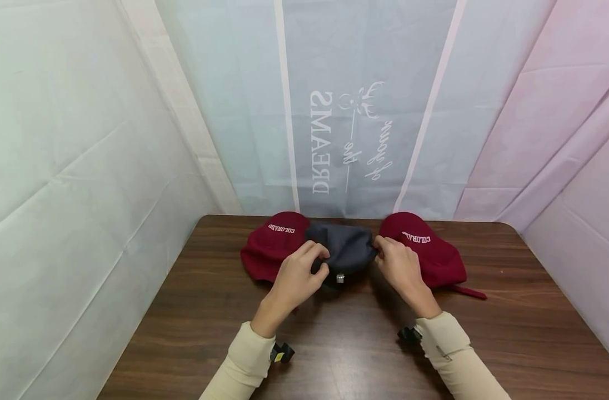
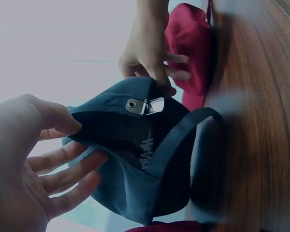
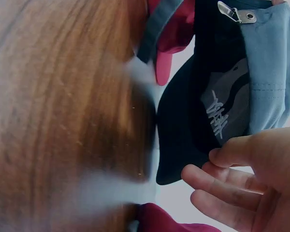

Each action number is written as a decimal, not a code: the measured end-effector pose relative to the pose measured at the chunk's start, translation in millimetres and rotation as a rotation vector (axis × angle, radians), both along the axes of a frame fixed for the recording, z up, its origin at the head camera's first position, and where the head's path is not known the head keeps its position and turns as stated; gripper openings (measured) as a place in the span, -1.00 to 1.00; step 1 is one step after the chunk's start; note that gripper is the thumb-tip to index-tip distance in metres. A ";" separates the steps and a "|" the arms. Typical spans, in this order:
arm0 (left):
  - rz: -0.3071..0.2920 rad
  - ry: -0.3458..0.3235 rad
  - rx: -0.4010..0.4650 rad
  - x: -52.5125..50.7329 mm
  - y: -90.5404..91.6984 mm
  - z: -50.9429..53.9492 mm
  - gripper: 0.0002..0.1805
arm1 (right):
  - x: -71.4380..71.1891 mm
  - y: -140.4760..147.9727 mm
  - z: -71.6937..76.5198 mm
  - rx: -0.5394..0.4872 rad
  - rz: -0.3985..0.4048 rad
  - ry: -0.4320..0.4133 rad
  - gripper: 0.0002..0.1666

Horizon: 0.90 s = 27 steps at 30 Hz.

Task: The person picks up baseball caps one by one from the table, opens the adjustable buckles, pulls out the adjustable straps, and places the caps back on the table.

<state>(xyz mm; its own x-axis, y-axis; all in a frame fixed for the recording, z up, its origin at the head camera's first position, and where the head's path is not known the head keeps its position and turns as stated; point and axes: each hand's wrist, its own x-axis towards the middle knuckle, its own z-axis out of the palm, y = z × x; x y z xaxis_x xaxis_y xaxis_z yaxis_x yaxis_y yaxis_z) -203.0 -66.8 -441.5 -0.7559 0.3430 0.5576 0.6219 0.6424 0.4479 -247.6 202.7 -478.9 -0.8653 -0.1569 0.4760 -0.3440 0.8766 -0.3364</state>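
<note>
A dark navy baseball cap (image 1: 348, 244) is held between both hands at the far side of the table, its opening facing me. My left hand (image 1: 298, 271) pinches its left edge with thumb and fingers. On the opposite side, my right hand (image 1: 400, 266) pinches the rim. In the left wrist view, a metal buckle (image 2: 146, 106) and a loose strap (image 2: 176, 140) show at the back of the cap. White lettering (image 3: 216, 116) marks the inside in the right wrist view. The brim is mostly hidden in the head view.
A maroon cap with white COLORADO lettering (image 1: 271, 250) lies to the left of the dark cap. Another maroon cap (image 1: 434, 258) lies to the right, its strap (image 1: 469, 291) trailing on the brown wooden table (image 1: 344, 355). Pale cloth (image 1: 244, 111) hangs behind and at both sides.
</note>
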 end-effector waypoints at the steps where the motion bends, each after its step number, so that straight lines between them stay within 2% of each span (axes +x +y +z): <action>1: 0.000 -0.011 -0.011 -0.1 0.5 -1.0 -0.84 | -0.7 0.2 -1.6 0.000 -0.002 -0.012 -0.84; 13: -0.002 -0.073 -0.107 -1.8 4.6 -12.5 -0.84 | -4.1 0.9 -14.1 0.040 -0.045 -0.073 -0.82; 22: -0.011 -0.139 -0.158 -5.0 6.1 -20.7 -0.83 | -4.8 -1.0 -14.4 0.054 -0.040 -0.281 -0.54; 27: -0.013 -0.177 -0.196 -4.7 7.1 -24.7 -0.84 | -6.2 -2.9 -14.1 0.054 -0.039 -0.337 -0.46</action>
<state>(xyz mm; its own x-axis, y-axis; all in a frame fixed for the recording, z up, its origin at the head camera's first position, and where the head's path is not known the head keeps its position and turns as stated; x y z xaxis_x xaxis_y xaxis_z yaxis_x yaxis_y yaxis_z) -207.6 -59.8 -466.1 -0.8306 0.4413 0.3396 0.5536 0.7201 0.4182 -253.9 199.8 -493.0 -0.9783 -0.1383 0.1543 -0.1877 0.9066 -0.3779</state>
